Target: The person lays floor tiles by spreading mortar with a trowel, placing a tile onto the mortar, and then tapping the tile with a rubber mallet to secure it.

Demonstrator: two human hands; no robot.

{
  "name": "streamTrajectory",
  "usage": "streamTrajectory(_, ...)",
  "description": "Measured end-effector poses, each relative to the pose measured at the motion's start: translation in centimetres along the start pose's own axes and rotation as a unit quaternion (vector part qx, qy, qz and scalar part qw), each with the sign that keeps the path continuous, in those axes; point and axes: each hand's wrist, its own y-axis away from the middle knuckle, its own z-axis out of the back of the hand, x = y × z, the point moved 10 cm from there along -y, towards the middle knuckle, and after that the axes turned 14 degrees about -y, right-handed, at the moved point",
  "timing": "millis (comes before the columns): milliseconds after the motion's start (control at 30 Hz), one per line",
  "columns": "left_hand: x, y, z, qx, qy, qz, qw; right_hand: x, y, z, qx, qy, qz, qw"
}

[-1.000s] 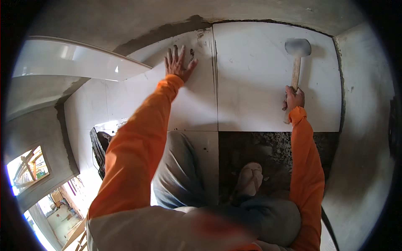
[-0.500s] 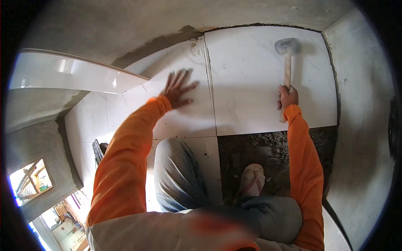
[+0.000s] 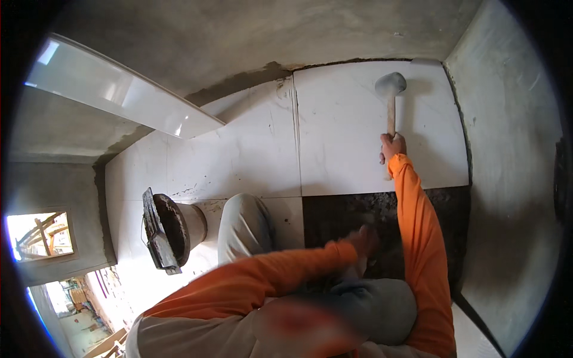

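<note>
Large white square tile (image 3: 352, 143): far edge meets grey plaster wall (image 3: 358, 36), right edge runs beside grey side wall (image 3: 507, 179), near edge borders dark rough bed (image 3: 331, 212); clear surface left of mallet. Grey-headed, wooden-handled mallet (image 3: 391, 112) over tile's right half, long axis pointing away from person, head farthest. Right hand (image 3: 393, 148) wrapped round handle; left hand (image 3: 363, 240) blurred above bed, can't tell finger spread.
</note>
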Motion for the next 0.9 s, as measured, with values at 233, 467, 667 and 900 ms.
streamTrajectory(233, 9.1, 1.8, 12.5, -0.245, 0.155, -0.101, 0.952, 0.4, 0.8, 1.9, -0.013, -0.005, 0.007, 1.0)
streamTrajectory(467, 38.0, -5.8, 25.8, -0.44, -0.122, 0.024, 0.889, 2.2, 1.9, 0.6, -0.005, 0.012, -0.044, 0.999)
streamTrajectory(667, 39.3, -9.2, 24.5, -0.402, -0.167, 0.043, 0.899, 1.9, 2.3, 1.0, -0.007, 0.017, -0.043, 0.999)
streamTrajectory(900, 35.0, -3.1, 18.0, -0.367, -0.173, 0.013, 0.914, 2.4, 2.0, 0.1, -0.013, 0.042, -0.017, 0.999)
